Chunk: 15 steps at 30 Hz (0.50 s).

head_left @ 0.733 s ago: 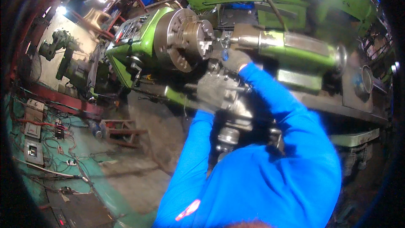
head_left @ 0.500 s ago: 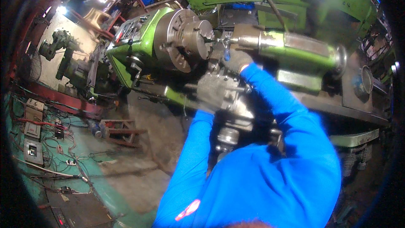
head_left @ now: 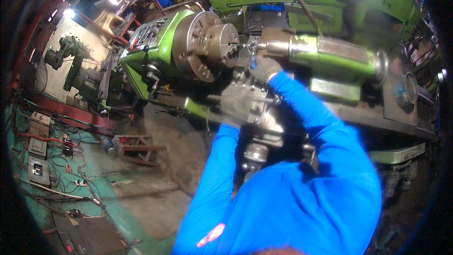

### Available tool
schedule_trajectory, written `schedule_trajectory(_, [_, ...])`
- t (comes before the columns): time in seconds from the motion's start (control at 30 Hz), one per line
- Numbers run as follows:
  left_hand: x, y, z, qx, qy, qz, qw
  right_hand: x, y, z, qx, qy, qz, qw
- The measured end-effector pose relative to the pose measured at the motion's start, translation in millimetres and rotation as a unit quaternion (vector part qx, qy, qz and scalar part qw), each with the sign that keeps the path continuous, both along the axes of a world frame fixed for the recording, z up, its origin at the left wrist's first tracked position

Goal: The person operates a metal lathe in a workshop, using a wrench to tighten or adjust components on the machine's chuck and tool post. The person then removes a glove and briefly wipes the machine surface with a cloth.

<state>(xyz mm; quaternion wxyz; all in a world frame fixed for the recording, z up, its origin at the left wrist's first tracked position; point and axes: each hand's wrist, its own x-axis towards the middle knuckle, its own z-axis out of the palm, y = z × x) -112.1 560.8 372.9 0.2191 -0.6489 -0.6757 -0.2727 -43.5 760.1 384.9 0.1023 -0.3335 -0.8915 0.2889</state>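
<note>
My right hand, in a grey glove, is closed around a blue-handled metal tool. The tool's silvery upper end meets the thin bit or rod between the lathe chuck and the tailstock spindle; its exact kind is too small to make out. Lower and to the left, my gloved left hand rests over the metal tool post and carriage. Its fingers blur into the metal beneath, so their grip is hidden.
The green headstock stands left of the chuck, the green tailstock to the right. A handwheel juts out near my body. Electrical boxes and loose cables lie on the green floor at left, near a rusty metal frame.
The chuck's jaws and dark recesses show at a different angle, so it has turned. Both my hands stay in nearly the same places.
</note>
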Motion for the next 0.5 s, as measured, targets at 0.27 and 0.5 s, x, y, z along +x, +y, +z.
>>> schedule_trajectory(0.27, [3,-2,3,-0.052,-0.001,0.023,0.998,-1,-7,13,-0.003,0.003,0.020,1.000])
schedule_trajectory(0.5, [2,0,4,-0.025,-0.006,0.006,1.000,-8,-1,2,0.001,-0.004,0.007,1.000])
